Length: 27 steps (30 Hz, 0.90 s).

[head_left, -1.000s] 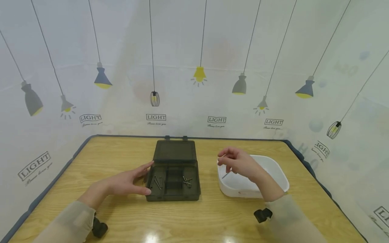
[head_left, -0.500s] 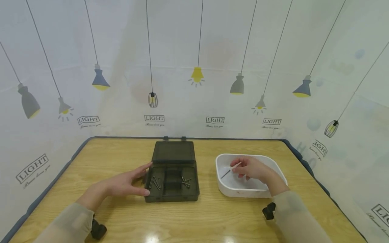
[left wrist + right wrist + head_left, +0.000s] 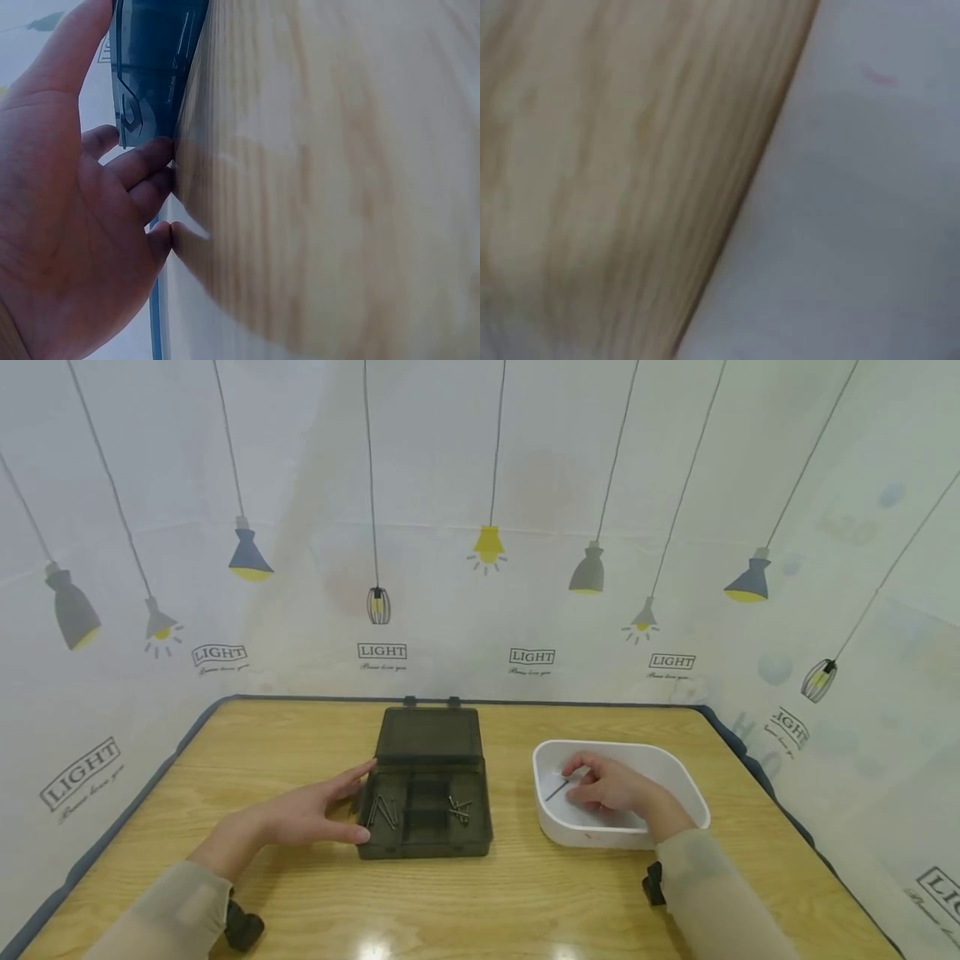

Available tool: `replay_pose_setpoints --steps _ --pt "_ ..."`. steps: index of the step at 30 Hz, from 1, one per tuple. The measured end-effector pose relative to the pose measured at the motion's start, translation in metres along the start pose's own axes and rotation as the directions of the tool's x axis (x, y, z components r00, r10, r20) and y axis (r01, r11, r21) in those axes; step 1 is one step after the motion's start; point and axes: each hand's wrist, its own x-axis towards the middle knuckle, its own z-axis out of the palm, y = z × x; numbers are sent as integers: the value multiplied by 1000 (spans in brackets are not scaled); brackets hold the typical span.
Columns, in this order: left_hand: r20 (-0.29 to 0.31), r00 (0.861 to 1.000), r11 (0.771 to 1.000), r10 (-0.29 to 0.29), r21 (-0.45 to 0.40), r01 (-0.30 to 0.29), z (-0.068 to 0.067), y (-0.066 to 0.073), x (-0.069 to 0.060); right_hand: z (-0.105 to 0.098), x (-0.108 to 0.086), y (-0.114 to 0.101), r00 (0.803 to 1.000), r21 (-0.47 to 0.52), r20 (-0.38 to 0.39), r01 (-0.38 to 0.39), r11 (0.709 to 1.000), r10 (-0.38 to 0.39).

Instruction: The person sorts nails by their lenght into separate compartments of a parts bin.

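A dark translucent compartment box (image 3: 426,850) lies on the table with its lid (image 3: 427,732) raised at the back. Several thin metal screws (image 3: 382,811) lie in its left compartment, and more short screws (image 3: 459,810) in the right one. My left hand (image 3: 300,814) rests against the box's left side, thumb and fingers spread; the left wrist view shows fingertips touching the box (image 3: 154,82). My right hand (image 3: 618,787) is inside the white tray (image 3: 600,838), thumb and index finger apart beside a thin dark screw (image 3: 557,791). The right wrist view does not show the hand.
The wooden table (image 3: 480,906) has a dark blue border against a cloth wall (image 3: 450,468) printed with lamps. The tray wall (image 3: 855,225) fills the right of the blurred right wrist view. Black straps (image 3: 243,927) sit at the sleeve cuffs.
My right hand has gone from over the tray's left rim down into the tray, moving right and lower. The left hand and the box stay about where they were.
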Motion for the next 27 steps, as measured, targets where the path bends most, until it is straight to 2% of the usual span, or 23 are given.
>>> replay_pose_setpoints --steps 5,10,15,23,27 --pt "1 1000 1000 -2 -2 2 0 0 0 4 6 3 998 -35 -35 -53 998 52" --pt "-1 1000 1000 -8 5 8 0 1 -1 6 15 12 994 -29 -63 -93 995 91" --pt "5 1000 1000 -10 -4 10 0 2 -1 8 17 16 994 -47 -74 -82 996 78" --pt "9 1000 1000 -7 2 7 -1 1 -1 11 -3 -10 998 -98 -54 -44 994 39" --pt "9 1000 1000 0 0 0 -1 0 0 12 -2 -8 998 -103 -48 -37 994 33"
